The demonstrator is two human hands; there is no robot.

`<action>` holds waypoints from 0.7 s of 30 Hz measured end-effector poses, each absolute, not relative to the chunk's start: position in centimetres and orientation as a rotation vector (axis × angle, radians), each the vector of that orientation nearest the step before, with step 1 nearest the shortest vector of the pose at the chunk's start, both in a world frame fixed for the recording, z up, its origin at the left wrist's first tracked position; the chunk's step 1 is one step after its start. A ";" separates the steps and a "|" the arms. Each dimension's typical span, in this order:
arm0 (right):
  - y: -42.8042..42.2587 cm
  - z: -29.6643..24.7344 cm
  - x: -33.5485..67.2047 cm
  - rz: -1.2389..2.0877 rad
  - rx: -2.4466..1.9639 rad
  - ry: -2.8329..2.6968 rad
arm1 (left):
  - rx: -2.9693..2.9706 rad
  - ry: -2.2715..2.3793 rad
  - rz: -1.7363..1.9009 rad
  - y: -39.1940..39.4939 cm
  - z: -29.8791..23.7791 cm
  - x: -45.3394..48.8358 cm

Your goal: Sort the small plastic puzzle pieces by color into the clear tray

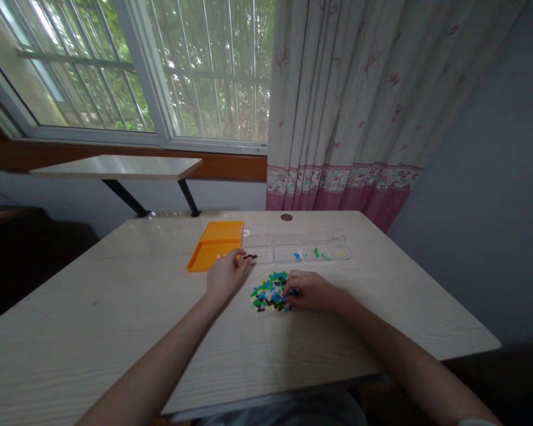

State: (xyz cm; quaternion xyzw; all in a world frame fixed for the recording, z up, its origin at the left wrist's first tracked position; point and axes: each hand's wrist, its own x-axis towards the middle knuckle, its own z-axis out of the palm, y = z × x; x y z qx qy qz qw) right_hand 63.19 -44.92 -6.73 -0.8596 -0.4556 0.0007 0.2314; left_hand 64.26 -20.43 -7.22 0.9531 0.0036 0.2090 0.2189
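A heap of small coloured pieces, green, blue, brown and pale, lies on the light wooden table. My right hand rests at the heap's right edge, fingers curled and pinching among the pieces. My left hand is raised just left of the heap, fingers closed near a few dark brown pieces at the left end of a clear compartment tray. The tray's other cells hold blue pieces, green pieces and yellowish pieces.
An orange lid or shallow tray lies left of the clear tray. A cable hole sits near the table's far edge. Behind are a window, a small shelf on brackets and a flowered curtain.
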 end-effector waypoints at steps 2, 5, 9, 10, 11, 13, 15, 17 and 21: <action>-44.9 -6.6 63.1 0.017 -2.350 -1.257 | 2.612 -0.052 0.563 -20.5 -7.1 64.1; -44.8 -6.6 63.1 0.021 -2.318 -1.247 | 2.554 -0.282 0.463 -21.0 -7.0 63.5; -44.5 -6.8 63.3 -0.032 -2.213 -1.193 | 2.444 -0.680 0.270 -22.2 -6.7 62.1; -44.5 -6.8 63.3 -0.043 -2.196 -1.161 | 2.430 -0.741 0.238 -22.6 -6.6 61.7; -44.4 -6.9 63.4 -0.048 -2.186 -1.125 | 2.425 -0.783 0.213 -22.9 -6.5 61.4; -44.3 -7.0 63.4 -0.033 -2.179 -1.044 | 2.426 -0.823 0.182 -23.3 -6.3 61.0; -44.2 -7.1 63.3 -0.005 -2.168 -0.977 | 2.423 -0.827 0.173 -23.5 -6.2 60.8; -44.1 -7.1 63.3 0.006 -2.162 -0.924 | 2.409 -0.813 0.166 -23.4 -6.1 60.9; -44.0 -7.3 63.1 -0.016 -2.152 -0.894 | 2.357 -0.761 0.105 -23.3 -6.4 61.1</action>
